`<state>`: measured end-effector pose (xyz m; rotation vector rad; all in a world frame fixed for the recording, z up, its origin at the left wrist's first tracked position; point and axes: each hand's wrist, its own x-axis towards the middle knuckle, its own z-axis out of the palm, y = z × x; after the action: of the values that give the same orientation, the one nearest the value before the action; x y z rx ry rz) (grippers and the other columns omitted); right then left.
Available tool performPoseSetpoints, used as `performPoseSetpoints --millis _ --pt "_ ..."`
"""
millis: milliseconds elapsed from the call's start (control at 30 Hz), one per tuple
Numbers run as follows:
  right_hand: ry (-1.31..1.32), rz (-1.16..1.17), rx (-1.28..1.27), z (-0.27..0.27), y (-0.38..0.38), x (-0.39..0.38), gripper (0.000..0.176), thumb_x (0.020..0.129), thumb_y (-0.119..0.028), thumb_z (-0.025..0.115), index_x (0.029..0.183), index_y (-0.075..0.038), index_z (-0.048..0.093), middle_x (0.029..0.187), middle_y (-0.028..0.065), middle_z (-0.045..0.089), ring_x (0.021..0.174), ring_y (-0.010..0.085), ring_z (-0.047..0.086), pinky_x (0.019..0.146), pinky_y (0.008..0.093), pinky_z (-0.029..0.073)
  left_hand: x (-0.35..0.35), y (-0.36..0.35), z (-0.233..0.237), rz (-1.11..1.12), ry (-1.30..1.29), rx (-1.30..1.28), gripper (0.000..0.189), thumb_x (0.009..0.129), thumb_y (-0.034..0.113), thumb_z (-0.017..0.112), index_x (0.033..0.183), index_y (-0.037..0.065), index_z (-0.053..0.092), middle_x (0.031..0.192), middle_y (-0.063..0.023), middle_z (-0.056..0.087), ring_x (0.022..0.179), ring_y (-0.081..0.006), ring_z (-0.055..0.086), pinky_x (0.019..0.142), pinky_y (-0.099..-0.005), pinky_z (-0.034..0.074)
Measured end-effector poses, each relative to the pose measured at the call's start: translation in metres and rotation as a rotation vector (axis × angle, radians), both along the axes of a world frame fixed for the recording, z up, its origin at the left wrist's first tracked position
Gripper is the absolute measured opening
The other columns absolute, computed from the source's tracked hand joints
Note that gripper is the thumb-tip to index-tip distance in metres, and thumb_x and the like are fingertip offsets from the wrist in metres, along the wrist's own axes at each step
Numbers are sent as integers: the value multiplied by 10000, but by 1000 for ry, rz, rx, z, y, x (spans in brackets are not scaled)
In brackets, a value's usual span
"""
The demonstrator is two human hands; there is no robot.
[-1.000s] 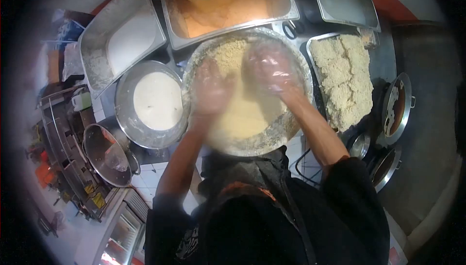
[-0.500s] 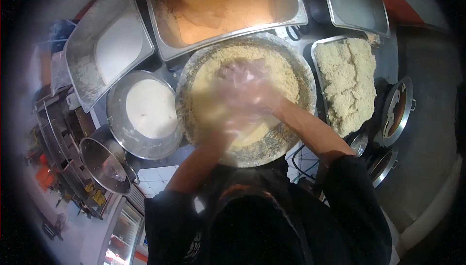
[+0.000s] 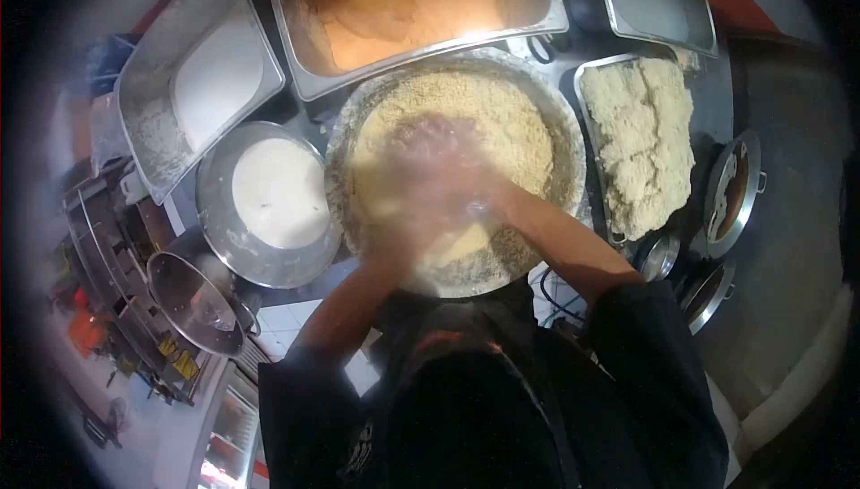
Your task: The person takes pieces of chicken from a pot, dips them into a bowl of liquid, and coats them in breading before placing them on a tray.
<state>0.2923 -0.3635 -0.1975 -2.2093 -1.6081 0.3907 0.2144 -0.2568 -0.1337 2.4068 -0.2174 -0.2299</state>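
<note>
A wide metal bowl with a crusted rim holds pale yellow crumbly flour or breading. Both of my hands are in it and smeared by motion. My right hand reaches in from the right and lies over the middle of the yellow mix. Closer to me, my left hand comes in from the lower left, close beside or overlapping the right one. Neither hand's fingers show clearly, and anything between them is hidden by the blur.
Left of the bowl are a steel bowl of white batter and a pan of white powder. An orange-filled steel pan stands behind. To the right, a tray holds heaped breaded pieces; round pans lie beyond.
Both hands stay in the bowl and remain blurred, having shifted slightly. My left forearm sits a little lower and further left. The surrounding pans appear slightly higher as the view moves.
</note>
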Motion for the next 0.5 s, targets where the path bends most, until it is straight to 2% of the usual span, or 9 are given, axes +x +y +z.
performPoseSetpoints --millis 133,233,333,400,433,500 --pt "9 -118 72 -15 16 -17 634 962 -492 470 1510 -178 416 1572 97 394 1466 300 334 1236 533 167 -10 3 6 6 -16 10 422 981 146 555 1374 -5 526 1482 -315 399 1398 -424 407 1168 -529 339" --pt "64 -180 60 -22 11 -26 609 966 -449 482 1500 -160 434 1565 95 404 1472 265 328 1253 487 142 -3 2 2 10 -5 10 422 980 143 552 1373 -11 523 1476 -314 407 1396 -424 410 1166 -528 340" --pt "35 -113 -45 12 17 -2 602 985 -461 444 1520 -188 415 1580 101 381 1486 271 294 1257 503 119 2 -4 3 -2 -14 39 423 980 140 548 1371 -16 520 1469 -314 415 1395 -423 412 1164 -527 342" --pt "183 -148 -443 33 10 14 573 1014 -483 386 1524 -224 412 1602 77 355 1505 258 258 1263 496 100 11 -17 3 -19 -10 52 423 980 138 546 1371 -20 518 1464 -314 420 1393 -423 413 1163 -527 343" --pt "197 -147 -453 44 -4 18 573 1014 -483 386 1524 -224 412 1602 77 355 1505 258 258 1263 496 100 17 -22 3 -30 -1 57 423 980 137 544 1370 -22 517 1462 -314 422 1393 -423 414 1162 -527 344" --pt "-88 -210 -238 61 -31 30 567 1038 -510 318 1538 -256 390 1613 35 342 1520 252 224 1260 507 95 28 -27 -2 -39 3 54 423 979 135 542 1370 -25 515 1458 -313 427 1391 -423 415 1161 -526 345"
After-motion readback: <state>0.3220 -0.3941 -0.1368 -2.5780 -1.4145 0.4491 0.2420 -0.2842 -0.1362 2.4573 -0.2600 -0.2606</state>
